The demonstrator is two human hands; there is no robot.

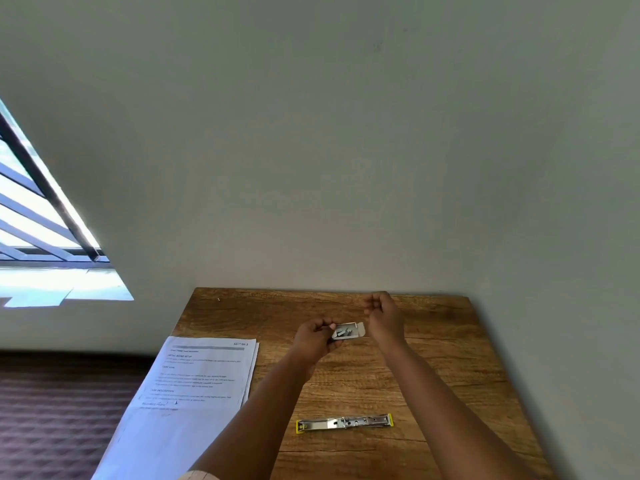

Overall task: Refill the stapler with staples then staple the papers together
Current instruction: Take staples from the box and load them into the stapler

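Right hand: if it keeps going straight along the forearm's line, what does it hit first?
Probably the wall. The right hand points away from the person, near the table's far edge, with nothing visible between. Depth is unclear; it seems raised above the tabletop.

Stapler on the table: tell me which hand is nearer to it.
Left, narrowly. The left hand, holding the staple box, hangs above and beyond the opened stapler. The right hand is raised farther back, toward the wall.
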